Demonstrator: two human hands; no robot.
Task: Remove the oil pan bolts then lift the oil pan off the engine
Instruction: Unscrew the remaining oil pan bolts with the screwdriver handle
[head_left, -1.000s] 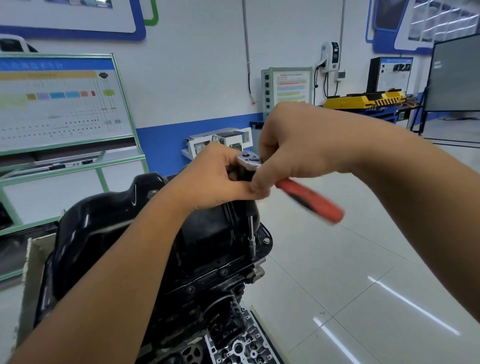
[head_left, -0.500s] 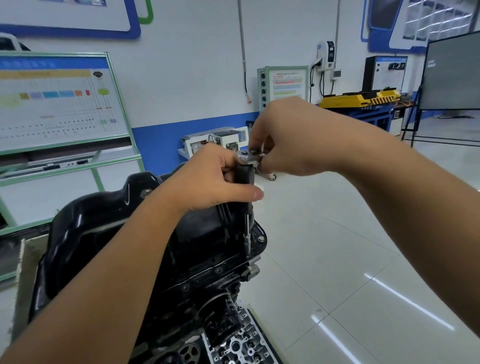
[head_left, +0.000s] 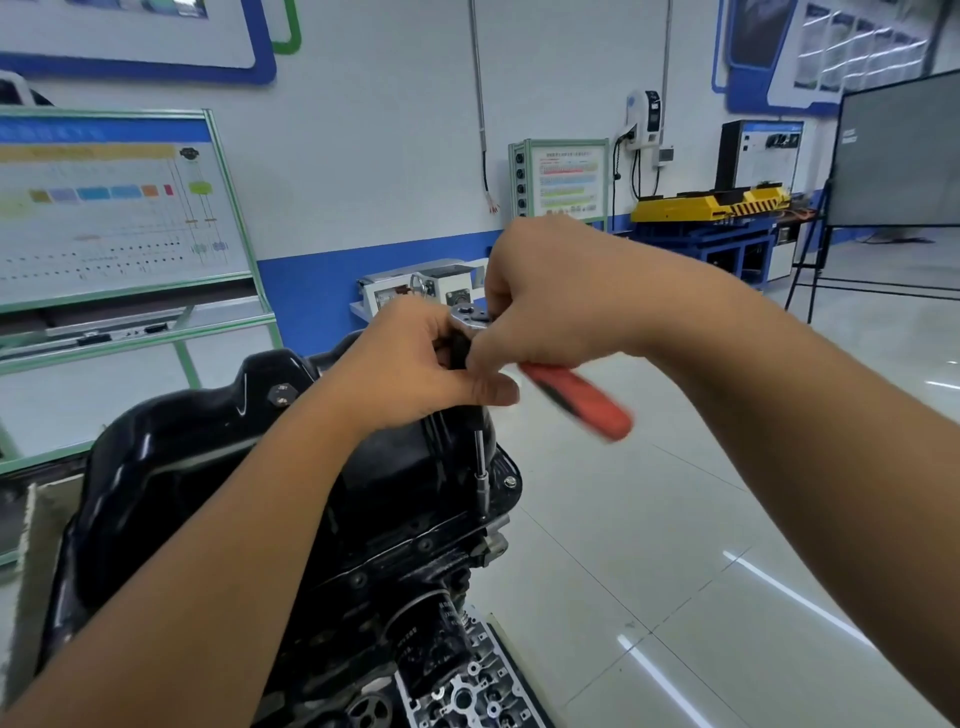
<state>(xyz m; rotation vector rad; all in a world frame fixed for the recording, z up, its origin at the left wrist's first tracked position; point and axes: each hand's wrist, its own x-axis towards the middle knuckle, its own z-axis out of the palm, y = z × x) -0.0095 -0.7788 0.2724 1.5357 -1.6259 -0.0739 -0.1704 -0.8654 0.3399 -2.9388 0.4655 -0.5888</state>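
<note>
The red handle (head_left: 576, 397) of the ratchet (head_left: 470, 315) has swung back out to the lower right of centre, blurred with motion, where half a second ago it was hidden behind the right hand (head_left: 540, 301); I judge another loosening stroke is under way on this bolt. The left hand (head_left: 415, 371) curls round the top of the extension bar (head_left: 480, 475), steadying it, while the right hand grips the ratchet at its head. One black oil pan (head_left: 208, 467) sits mid-left on the one engine (head_left: 415, 582), not lifted. One more flange bolt (head_left: 510, 481) shows just right of the socket (others are probably hidden). Two hands, one ratchet
</note>
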